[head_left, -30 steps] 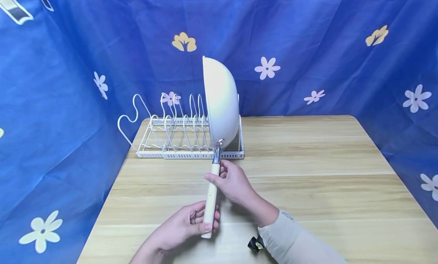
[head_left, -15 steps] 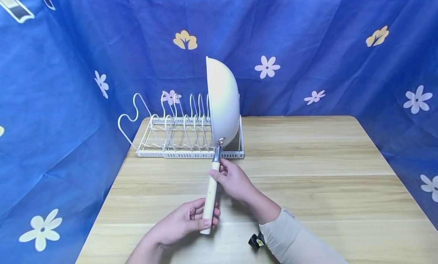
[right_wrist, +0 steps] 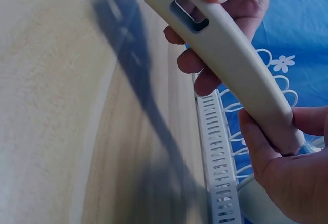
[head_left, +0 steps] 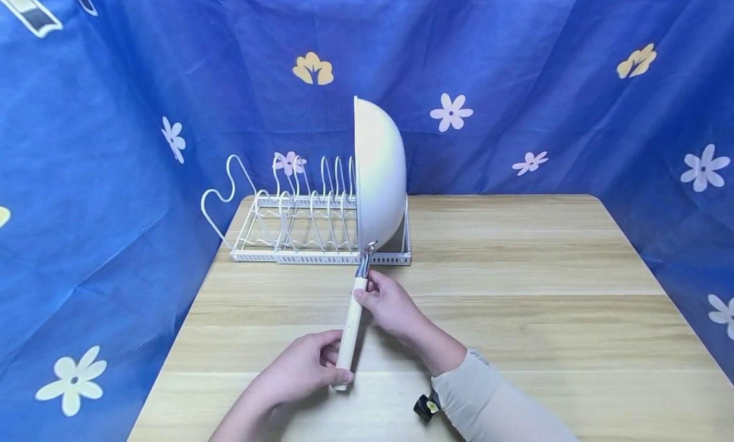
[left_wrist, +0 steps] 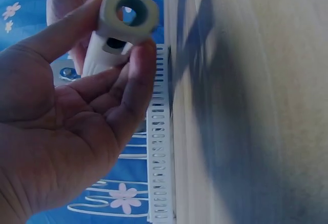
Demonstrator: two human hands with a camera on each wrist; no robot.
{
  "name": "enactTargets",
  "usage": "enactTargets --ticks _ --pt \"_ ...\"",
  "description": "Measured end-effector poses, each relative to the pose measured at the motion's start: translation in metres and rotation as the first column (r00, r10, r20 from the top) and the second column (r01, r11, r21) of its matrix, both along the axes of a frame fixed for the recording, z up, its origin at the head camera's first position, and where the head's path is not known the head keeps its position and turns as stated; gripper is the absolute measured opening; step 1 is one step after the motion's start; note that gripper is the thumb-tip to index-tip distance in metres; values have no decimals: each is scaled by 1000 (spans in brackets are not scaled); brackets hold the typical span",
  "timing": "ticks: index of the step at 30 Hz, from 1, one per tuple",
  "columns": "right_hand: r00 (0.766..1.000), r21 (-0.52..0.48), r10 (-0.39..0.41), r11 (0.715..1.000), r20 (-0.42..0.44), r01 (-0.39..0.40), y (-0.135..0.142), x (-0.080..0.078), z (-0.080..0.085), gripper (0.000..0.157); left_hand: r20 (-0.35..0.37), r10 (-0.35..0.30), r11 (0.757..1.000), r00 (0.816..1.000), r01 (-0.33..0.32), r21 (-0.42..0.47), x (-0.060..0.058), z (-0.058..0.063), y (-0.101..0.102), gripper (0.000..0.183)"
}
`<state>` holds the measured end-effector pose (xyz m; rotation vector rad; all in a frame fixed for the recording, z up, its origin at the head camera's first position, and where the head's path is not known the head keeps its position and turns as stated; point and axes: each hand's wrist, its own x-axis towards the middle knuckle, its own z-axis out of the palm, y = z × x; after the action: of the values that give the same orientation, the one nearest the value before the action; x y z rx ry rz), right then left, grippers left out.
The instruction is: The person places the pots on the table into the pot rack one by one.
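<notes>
A white wok (head_left: 380, 174) stands on its edge at the right end of the white wire rack (head_left: 321, 258), its open side facing left. Its cream handle (head_left: 351, 327) points toward me and slants a little left. Near the handle's end, my left hand (head_left: 304, 369) grips it between thumb and fingers. My right hand (head_left: 392, 305) pinches the handle close to the metal neck. In the left wrist view the handle's end (left_wrist: 113, 19) shows a round hole. Both hands show on the handle in the right wrist view. The wok hides part of the rack behind it.
Several upright wire loops (head_left: 315, 206) rise from the rack left of the wok. The rack rests on a wooden table (head_left: 516, 289). A blue flowered curtain (head_left: 516, 111) hangs behind and at both sides. A small black item (head_left: 425, 407) sits by the right sleeve.
The wok's bowl has shifted slightly right along the rack. The handle's near end has moved a little left and away from me. Both hands keep their grip; the rack stays put.
</notes>
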<state>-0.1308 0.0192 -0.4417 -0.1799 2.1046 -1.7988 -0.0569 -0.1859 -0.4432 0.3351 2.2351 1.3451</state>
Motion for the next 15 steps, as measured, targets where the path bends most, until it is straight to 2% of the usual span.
enactTargets --ticks 4,8,11,15 --pt "1000 -9 -11 1000 7 11 -3 0 -3 41 -37 43 996 998 -46 -83 -1 2 0 76" --pt "1000 -17 -10 1000 12 10 -6 0 -6 37 -59 87 987 995 -94 -133 -2 4 0 55" --pt "1000 -16 -12 1000 18 12 -8 0 -7 37 -98 89 978 991 -106 -179 -3 4 0 41" --pt "999 -19 -13 1000 33 14 -11 0 -9 39 -131 98 964 987 -126 -234 -3 3 1 41"
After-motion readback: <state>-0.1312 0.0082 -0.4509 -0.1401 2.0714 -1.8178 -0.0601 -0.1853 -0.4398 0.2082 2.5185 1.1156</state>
